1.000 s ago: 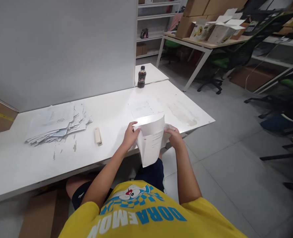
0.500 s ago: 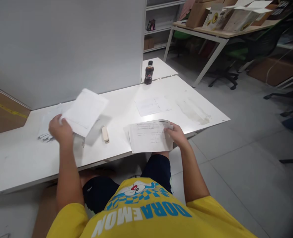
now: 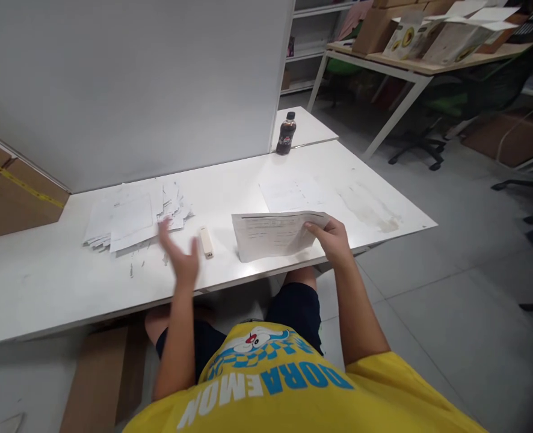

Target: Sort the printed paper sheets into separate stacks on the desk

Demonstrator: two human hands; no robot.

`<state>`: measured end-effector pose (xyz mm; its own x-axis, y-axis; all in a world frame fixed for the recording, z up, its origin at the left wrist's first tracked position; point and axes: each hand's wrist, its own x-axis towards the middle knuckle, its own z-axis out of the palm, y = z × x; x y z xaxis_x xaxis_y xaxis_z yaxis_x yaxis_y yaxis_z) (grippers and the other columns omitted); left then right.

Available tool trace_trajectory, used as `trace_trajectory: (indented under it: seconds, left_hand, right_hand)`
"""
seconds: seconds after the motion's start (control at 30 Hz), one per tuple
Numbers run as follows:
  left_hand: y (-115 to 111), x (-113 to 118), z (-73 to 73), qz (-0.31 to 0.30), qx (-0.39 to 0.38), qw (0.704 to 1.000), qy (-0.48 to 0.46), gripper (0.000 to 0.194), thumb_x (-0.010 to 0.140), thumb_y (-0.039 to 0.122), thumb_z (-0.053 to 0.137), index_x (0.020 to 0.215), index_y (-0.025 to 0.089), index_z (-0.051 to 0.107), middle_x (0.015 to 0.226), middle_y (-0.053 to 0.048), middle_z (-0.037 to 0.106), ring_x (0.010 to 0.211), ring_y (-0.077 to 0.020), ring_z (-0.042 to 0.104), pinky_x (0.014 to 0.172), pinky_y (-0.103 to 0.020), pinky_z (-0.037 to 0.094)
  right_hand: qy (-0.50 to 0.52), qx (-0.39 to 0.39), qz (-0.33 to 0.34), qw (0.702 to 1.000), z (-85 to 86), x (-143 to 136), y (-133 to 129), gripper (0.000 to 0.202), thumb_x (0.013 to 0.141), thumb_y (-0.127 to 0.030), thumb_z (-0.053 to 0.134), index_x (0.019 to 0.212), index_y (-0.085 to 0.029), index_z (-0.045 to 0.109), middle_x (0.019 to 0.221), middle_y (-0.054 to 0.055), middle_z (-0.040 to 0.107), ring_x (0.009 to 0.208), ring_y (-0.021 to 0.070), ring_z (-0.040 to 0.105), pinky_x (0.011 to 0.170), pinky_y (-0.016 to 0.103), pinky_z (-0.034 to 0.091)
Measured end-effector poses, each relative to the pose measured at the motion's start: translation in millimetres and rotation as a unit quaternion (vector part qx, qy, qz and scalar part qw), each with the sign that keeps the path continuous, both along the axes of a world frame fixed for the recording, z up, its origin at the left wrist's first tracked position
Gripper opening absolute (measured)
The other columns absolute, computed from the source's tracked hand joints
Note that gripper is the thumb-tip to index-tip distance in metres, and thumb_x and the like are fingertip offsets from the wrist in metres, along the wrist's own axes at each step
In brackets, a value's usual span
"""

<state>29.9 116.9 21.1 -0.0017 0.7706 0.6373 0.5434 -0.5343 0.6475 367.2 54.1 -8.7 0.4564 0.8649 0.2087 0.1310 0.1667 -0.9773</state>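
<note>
My right hand (image 3: pixel 332 237) grips the right end of some printed paper sheets (image 3: pixel 271 236), thumb on top, held up at the table's front edge. How many sheets are in the grip I cannot tell. My left hand (image 3: pixel 180 255) is in the air over the table, slightly blurred, fingers apart and holding nothing. Beyond it to the left lies a loose pile of papers (image 3: pixel 131 213) with torn-looking pieces on its right side. A small cream stapler-like object (image 3: pixel 206 243) lies between my left hand and the held sheets. Another paper (image 3: pixel 289 191) lies flat behind the held sheets.
A dark cola bottle (image 3: pixel 286 133) stands upright at the back of the white table (image 3: pixel 230 186), by the grey partition (image 3: pixel 158 84). Small scraps lie in front of the pile. A cardboard box (image 3: pixel 18 192) sits at the left; another (image 3: pixel 97 373) is under the table.
My left hand has let go of its white paper, which now lies on the pile, and has moved right. The sheets in my right hand have tilted upward. The view has shifted slightly.
</note>
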Motion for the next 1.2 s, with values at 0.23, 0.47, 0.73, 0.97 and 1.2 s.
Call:
trace_trajectory:
  seconds: [0.23,0.47,0.73,0.97,1.2]
  left_hand:
    - [-35,89,-62.6,-0.162,-0.14,0.973,-0.09,0.065,0.094,0.054,0.052,0.147,0.025,0.029,0.13,-0.013,0.057,0.125,-0.0244,0.053,0.108,-0.042,0.04]
    - [-40,71,-58.4,-0.148,-0.134,0.978,-0.064,0.036,0.096,0.052,0.046,0.086,0.02,0.059,0.083,-0.004,0.059,0.08,-0.0171,0.057,0.076,-0.029,0.048]
    - [-77,36,-67.9,-0.025,-0.175,0.983,-0.046,0.029,0.093,0.041,0.048,0.075,0.02,0.057,0.062,0.002,0.053,0.06,-0.0143,0.053,0.059,-0.025,0.044]
    - [-32,-35,-50.9,0.067,-0.113,0.991,0.011,0.025,0.094,0.033,0.046,0.104,0.019,0.065,0.092,-0.006,0.07,0.089,-0.0198,0.066,0.081,-0.034,0.053]
    - [1,-36,-58.7,-0.13,-0.068,0.949,0.28,0.048,0.1,0.039,0.038,0.142,0.017,0.048,0.149,-0.011,0.048,0.145,-0.0264,0.034,0.115,-0.047,0.036]
  right_hand:
    - [0.077,0.005,-0.007,0.997,-29.6,-9,3,0.029,0.065,-0.04,0.076,0.086,-0.021,0.07,0.089,0.003,0.073,0.09,0.0245,0.066,0.083,0.04,0.052]
    - [0.062,-0.053,-0.008,0.997,-35.4,-1,-13,0.032,0.067,-0.043,0.074,0.089,-0.02,0.072,0.09,0.006,0.076,0.096,0.0277,0.067,0.087,0.043,0.051]
    - [-0.025,-0.192,0.098,0.976,-25.4,-28,-30,0.046,0.069,-0.048,0.065,0.103,-0.017,0.07,0.098,0.009,0.075,0.092,0.0296,0.067,0.077,0.04,0.054]
    - [-0.116,-0.254,0.147,0.949,-24.7,-59,-27,0.039,0.074,-0.035,0.055,0.107,-0.019,0.068,0.108,0.009,0.073,0.1,0.0295,0.065,0.087,0.04,0.051]
    - [-0.165,-0.277,0.168,0.932,-21.1,-76,-13,0.041,0.074,-0.028,0.054,0.112,-0.018,0.066,0.113,0.01,0.071,0.102,0.0285,0.064,0.091,0.039,0.049]
